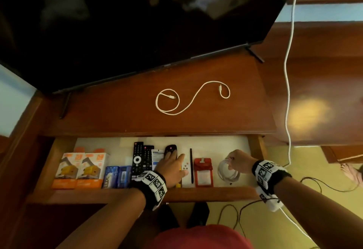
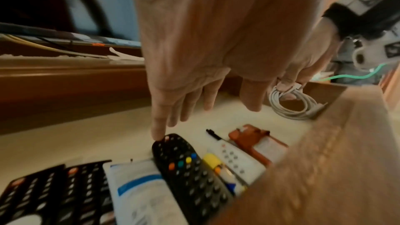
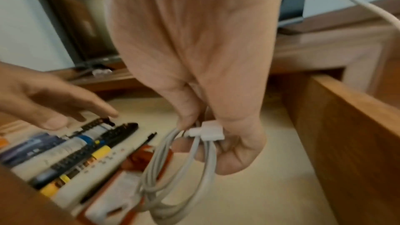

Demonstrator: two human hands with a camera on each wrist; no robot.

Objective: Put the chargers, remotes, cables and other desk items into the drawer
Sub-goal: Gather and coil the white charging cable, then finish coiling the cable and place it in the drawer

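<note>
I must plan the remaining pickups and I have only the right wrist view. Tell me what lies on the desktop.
Observer: One loose white cable lies on the desktop, in front of the TV.
Operator: Report the far left end of the drawer.
Observer: Two orange-and-white boxes sit side by side there.
Operator: My right hand holds the coiled cable. Report the left hand's contact.
Observer: The left hand is spread, and one fingertip touches the top end of the rounded black remote.
</note>
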